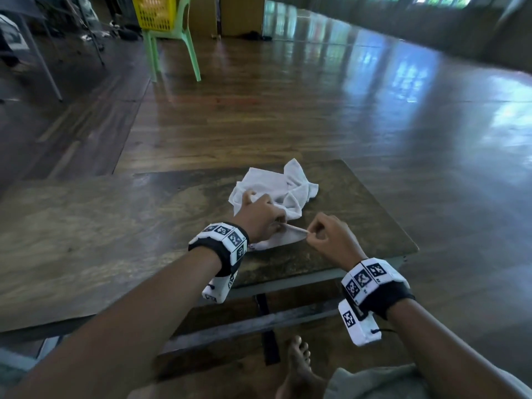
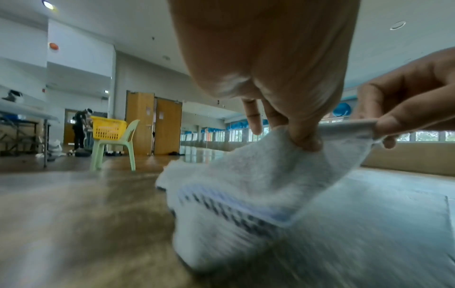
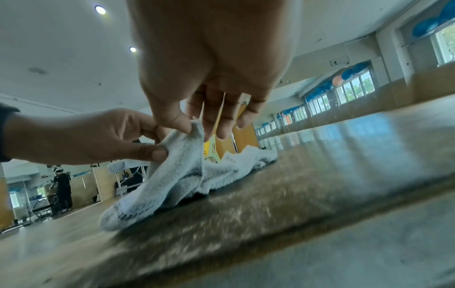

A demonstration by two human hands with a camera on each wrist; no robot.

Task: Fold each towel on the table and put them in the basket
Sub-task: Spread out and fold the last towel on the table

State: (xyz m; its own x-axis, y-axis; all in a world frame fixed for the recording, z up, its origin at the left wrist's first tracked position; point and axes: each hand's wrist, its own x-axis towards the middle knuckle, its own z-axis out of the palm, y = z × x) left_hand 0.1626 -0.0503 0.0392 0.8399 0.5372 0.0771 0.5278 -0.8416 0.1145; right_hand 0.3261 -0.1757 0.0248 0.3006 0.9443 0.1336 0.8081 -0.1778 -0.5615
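While your left hand [image 1: 260, 216] and right hand [image 1: 331, 240] each pinch the near edge of the white towel [image 1: 276, 194], stretched between them, its crumpled rest lies mid-frame on the counter [image 1: 115, 226]; yellow basket [image 1: 155, 12] upper left, on a green chair [image 1: 172, 38].

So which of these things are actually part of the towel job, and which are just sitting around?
Part of the job:
white towel, pinched at its near edge by the left hand and right hand
table
yellow basket

Just lying about:
green chair under the basket
folding table
wooden doors
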